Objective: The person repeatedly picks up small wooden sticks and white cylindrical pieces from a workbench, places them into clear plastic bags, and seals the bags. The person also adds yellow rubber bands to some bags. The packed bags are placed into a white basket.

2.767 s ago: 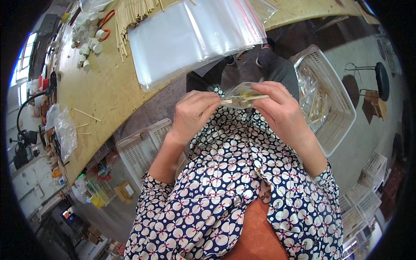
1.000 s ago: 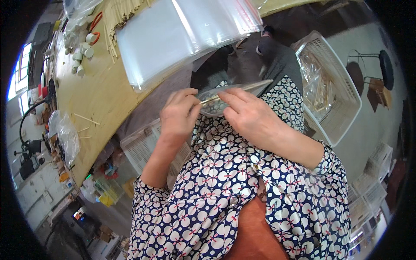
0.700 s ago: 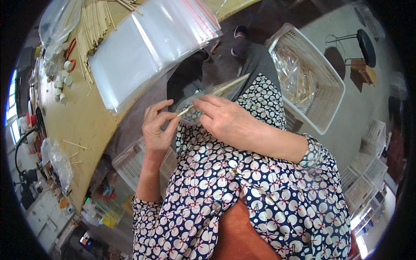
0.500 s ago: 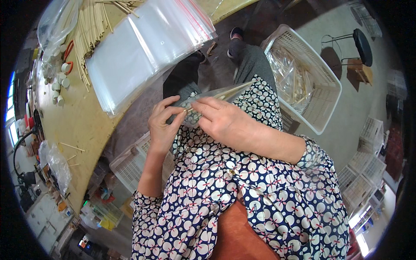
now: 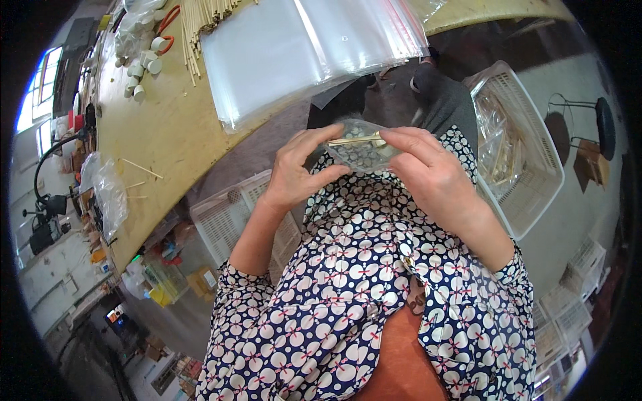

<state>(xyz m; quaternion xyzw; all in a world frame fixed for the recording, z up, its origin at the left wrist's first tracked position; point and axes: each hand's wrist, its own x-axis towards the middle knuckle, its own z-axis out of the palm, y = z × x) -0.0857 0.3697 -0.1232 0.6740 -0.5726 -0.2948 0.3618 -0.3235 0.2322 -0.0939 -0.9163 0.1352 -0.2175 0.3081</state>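
My right hand (image 5: 435, 177) grips a clear plastic bag (image 5: 364, 159), fingers on top and thumb hidden. Pale thin wooden sticks (image 5: 354, 140) lie in a bundle with the bag, their ends pointing left; whether all are inside it I cannot tell. At the bag's other end is my left hand (image 5: 297, 167), its thumb and fingers spread around the edge of the plastic and touching it. Both hands are above my lap. On the table beyond lies a stack of flat clear bags (image 5: 267, 63) with red-lined edges.
More sticks (image 5: 198, 30) lie in a pile on the yellowish table (image 5: 150, 134), near white cylindrical pieces (image 5: 154, 65) and crumpled plastic (image 5: 107, 194). At the right stands a white basket (image 5: 535, 210) of filled bags; another basket (image 5: 217, 224) is below the table edge. A stool (image 5: 604, 127) stands farther right.
My view has shifted left. My left thumb and fingers have parted from their pinch on the stick ends. The right hand has moved apart from the left, and the bag with sticks lies between them.
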